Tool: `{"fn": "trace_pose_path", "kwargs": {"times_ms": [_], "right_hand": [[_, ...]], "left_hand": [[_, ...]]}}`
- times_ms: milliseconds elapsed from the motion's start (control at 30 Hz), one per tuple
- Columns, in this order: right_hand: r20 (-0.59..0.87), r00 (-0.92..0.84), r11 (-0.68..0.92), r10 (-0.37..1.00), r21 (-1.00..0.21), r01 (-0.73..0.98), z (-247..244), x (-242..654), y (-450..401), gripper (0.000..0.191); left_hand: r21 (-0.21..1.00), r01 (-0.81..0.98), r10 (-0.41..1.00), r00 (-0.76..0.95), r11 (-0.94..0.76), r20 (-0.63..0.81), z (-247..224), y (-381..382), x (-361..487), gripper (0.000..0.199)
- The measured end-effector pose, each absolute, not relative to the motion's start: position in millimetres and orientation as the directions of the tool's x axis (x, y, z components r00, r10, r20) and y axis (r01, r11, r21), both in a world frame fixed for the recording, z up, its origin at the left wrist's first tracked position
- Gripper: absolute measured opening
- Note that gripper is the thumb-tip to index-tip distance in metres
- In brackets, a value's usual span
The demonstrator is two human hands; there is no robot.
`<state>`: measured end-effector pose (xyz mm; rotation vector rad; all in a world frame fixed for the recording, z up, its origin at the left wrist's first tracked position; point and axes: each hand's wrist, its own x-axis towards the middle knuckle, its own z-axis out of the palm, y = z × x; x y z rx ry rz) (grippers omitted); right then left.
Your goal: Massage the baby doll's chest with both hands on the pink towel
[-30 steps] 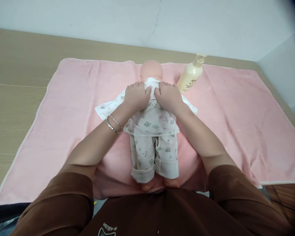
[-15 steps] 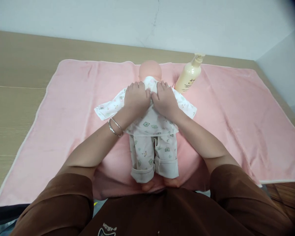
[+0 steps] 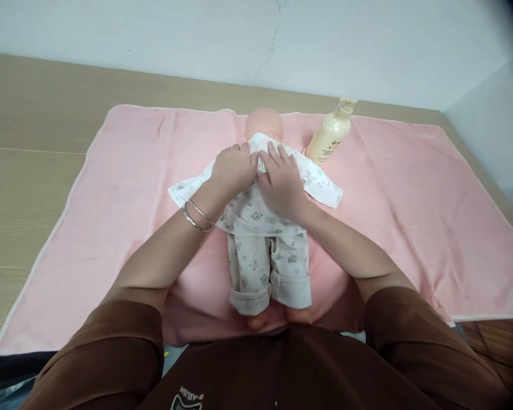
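A baby doll [image 3: 264,123] lies on the pink blanket, its bald head away from me and its feet towards me; no face shows. It wears a white top [image 3: 256,216] and matching trousers [image 3: 250,273] with small printed animals and turned-up cuffs. My left hand [image 3: 234,168] rests on the left of the doll's upper back, fingers close together, their tips partly hidden. Beside it my right hand [image 3: 282,179] lies flat on the back with fingers spread. The two thumbs nearly meet at the middle. Both sleeves of the top stretch out sideways.
A cream pump bottle [image 3: 330,134] stands on the blanket right of the doll's head. The pink blanket [image 3: 410,199] covers much of the wooden table [image 3: 29,125]. A white wall [image 3: 175,45] rises behind the table.
My right hand has shifted slightly left and its fingers have spread. My left hand has moved a little, its fingers now drawn closer in. The doll and bottle stay in place.
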<state>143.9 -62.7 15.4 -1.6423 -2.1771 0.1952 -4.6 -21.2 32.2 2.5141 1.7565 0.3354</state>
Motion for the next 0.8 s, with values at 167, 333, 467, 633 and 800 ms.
{"fn": "trace_pose_path", "kwargs": {"times_ms": [167, 333, 467, 633, 800], "right_hand": [[0.25, -0.105, 0.202, 0.963, -0.405, 0.892, 19.8, 172.7, -25.9, 0.058], [0.372, -0.196, 0.316, 0.907, -0.293, 0.902, 27.3, 164.3, -42.2, 0.056], [0.229, -0.351, 0.406, 0.908, -0.269, 0.874, 30.6, 151.4, -56.1, 0.052], [0.278, -0.319, 0.394, 0.906, -0.278, 0.876, 34.5, 152.4, -55.9, 0.056], [0.221, -0.333, 0.388, 0.917, -0.294, 0.873, 35.3, 154.4, -55.4, 0.053]], "left_hand": [[0.261, 0.892, 0.929, 0.364, -0.368, 0.068, 64.0, -53.1, 2.4, 0.037], [0.48, 0.829, 0.958, 0.26, -0.287, 0.124, 88.4, -51.4, -11.7, 0.034], [0.552, 0.792, 0.959, 0.144, -0.26, 0.245, 93.1, -44.0, -23.8, 0.036], [0.586, 0.756, 0.941, 0.117, -0.292, 0.318, 100.2, -49.0, -26.6, 0.044], [0.581, 0.758, 0.94, 0.127, -0.297, 0.316, 99.0, -51.3, -25.6, 0.037]]}}
